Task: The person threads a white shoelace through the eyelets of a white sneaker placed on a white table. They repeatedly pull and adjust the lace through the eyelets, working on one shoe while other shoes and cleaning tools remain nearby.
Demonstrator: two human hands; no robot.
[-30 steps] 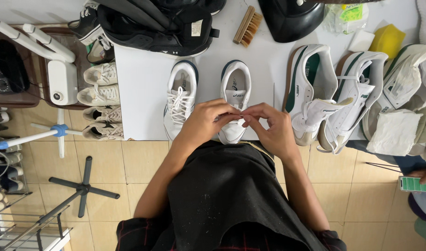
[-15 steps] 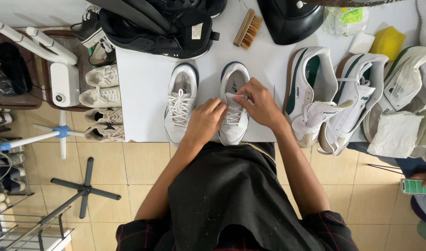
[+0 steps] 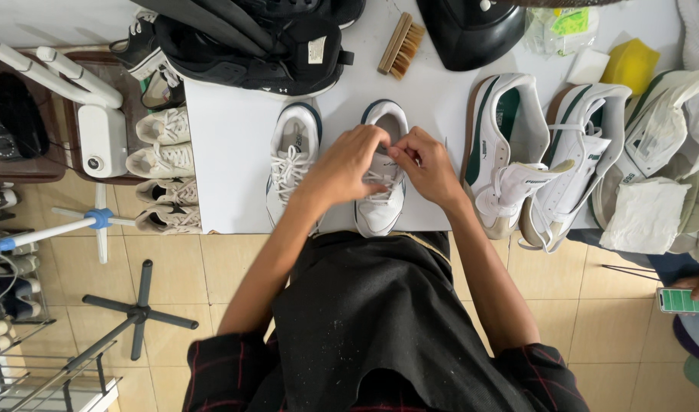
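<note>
Two hands met over white sneaker | left hand and right hand pinched its laces | matching sneaker just beside | white counter

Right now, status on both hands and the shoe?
Left hand and right hand both pinching laces on the white sneaker. Its pair alongside, laced. Nothing in the way.
</note>
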